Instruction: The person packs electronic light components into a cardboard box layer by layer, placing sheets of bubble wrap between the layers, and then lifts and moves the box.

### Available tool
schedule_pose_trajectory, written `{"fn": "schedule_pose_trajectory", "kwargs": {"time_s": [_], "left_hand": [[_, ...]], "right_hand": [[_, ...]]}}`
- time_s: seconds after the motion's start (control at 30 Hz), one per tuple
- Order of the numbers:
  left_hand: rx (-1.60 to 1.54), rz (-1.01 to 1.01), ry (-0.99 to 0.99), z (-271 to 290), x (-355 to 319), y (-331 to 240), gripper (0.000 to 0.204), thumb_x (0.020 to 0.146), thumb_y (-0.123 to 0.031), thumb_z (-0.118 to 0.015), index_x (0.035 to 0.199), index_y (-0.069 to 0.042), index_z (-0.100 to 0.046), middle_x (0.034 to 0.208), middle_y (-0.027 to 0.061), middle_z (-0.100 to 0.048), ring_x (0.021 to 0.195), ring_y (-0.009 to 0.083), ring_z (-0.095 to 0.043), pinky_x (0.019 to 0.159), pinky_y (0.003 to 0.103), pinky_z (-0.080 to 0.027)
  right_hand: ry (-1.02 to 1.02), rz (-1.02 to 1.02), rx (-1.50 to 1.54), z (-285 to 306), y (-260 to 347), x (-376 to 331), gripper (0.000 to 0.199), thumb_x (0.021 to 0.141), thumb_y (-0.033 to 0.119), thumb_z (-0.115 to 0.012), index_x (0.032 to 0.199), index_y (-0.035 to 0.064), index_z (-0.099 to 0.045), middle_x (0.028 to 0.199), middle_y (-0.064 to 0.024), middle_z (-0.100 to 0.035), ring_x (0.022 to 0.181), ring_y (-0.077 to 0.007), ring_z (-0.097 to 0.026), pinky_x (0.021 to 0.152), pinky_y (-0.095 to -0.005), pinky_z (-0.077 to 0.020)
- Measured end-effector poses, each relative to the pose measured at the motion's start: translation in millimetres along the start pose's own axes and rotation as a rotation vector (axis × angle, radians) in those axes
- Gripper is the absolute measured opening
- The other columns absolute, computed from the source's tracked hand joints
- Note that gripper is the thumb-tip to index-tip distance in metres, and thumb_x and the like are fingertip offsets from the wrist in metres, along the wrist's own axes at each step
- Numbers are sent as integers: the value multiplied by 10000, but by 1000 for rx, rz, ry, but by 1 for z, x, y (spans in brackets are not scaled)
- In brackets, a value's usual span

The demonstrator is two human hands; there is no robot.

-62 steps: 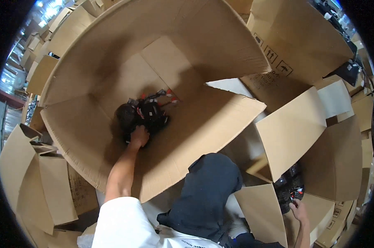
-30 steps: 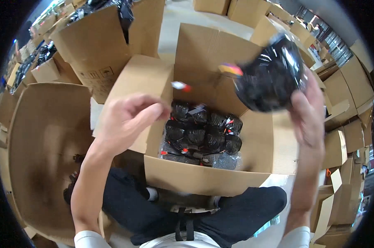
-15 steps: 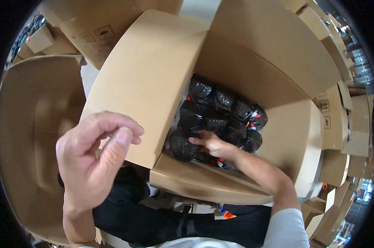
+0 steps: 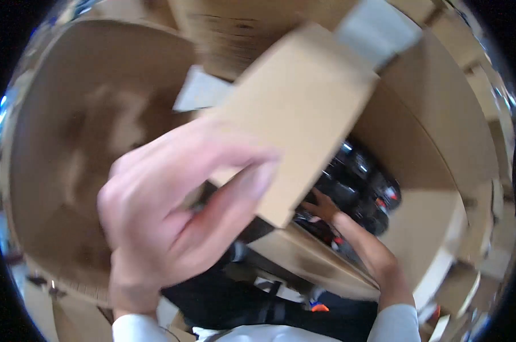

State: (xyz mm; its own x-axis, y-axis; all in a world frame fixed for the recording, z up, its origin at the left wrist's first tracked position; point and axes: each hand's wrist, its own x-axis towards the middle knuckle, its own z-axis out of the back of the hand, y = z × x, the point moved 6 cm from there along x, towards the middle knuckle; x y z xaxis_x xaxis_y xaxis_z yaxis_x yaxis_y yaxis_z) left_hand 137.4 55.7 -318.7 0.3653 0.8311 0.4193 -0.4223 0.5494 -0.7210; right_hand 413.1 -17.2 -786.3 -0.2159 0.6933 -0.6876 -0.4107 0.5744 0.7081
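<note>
Cardboard boxes [image 4: 98, 142] crowd round; left hand [image 4: 172, 211] half-curled, holding nothing, right hand [image 4: 321, 208] flat on black bags [image 4: 360, 188].

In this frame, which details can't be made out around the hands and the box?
- Left hand, head view: motion-blurred; whether it grips the brown cardboard box flap or merely overlaps it is unclear.
- Right hand: fingertips hidden behind that flap.
- Black plastic-wrapped packs in the open cardboard box: mostly covered by flap and forearm; count unclear.
- Large cardboard box at left: blurred interior.
</note>
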Motion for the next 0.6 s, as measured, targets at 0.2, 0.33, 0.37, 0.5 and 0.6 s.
{"fn": "schedule_pose_trajectory", "kwargs": {"time_s": [0.2, 0.33, 0.37, 0.5, 0.6], "left_hand": [[-233, 231, -320, 100, -43, 88, 141, 958, -59, -620, 1010, 54, -687, 935, 118, -726, 818, 147, -690, 729, 265, -559], [-40, 694, -779, 235, -174, 241, 217, 931, -195, -642, 978, 1, -720, 846, 70, -712, 772, 125, -669, 728, 266, -543], [227, 881, -676, 258, -222, 296, 201, 868, -225, -684, 911, -32, -720, 804, 44, -694, 729, 137, -654, 701, 314, -529], [585, 857, 208, 110, -283, 381, 310, 812, -150, -644, 1082, -4, -606, 1019, 239, -611, 1067, 394, -597, 930, 452, -483], [993, 863, 218, 86, -369, 447, 251, 839, -101, -603, 1077, -22, -617, 1065, 216, -647, 1071, 390, -610, 923, 454, -494]], "right_hand": [[-222, 107, -480, 32, -41, 7, 540, 839, 322, -751, 1287, 88, -564, 1068, -120, -701, 826, -198, -675, 730, -389, -562], [-84, 63, -419, -6, 37, -21, 336, 909, 157, -665, 1214, 28, -607, 976, -91, -714, 788, -212, -707, 650, -401, -582], [-44, 48, -302, -5, 61, -36, 269, 928, 83, -614, 1189, 19, -621, 954, -97, -706, 743, -177, -689, 596, -359, -566], [-181, -17, -207, 44, 102, -100, 326, 894, 119, -635, 1171, -54, -628, 972, -128, -701, 781, -183, -677, 665, -315, -566], [-193, -5, -389, 60, 92, -127, 383, 912, 133, -649, 1226, -80, -596, 988, -116, -684, 789, -166, -655, 693, -297, -565]]}}
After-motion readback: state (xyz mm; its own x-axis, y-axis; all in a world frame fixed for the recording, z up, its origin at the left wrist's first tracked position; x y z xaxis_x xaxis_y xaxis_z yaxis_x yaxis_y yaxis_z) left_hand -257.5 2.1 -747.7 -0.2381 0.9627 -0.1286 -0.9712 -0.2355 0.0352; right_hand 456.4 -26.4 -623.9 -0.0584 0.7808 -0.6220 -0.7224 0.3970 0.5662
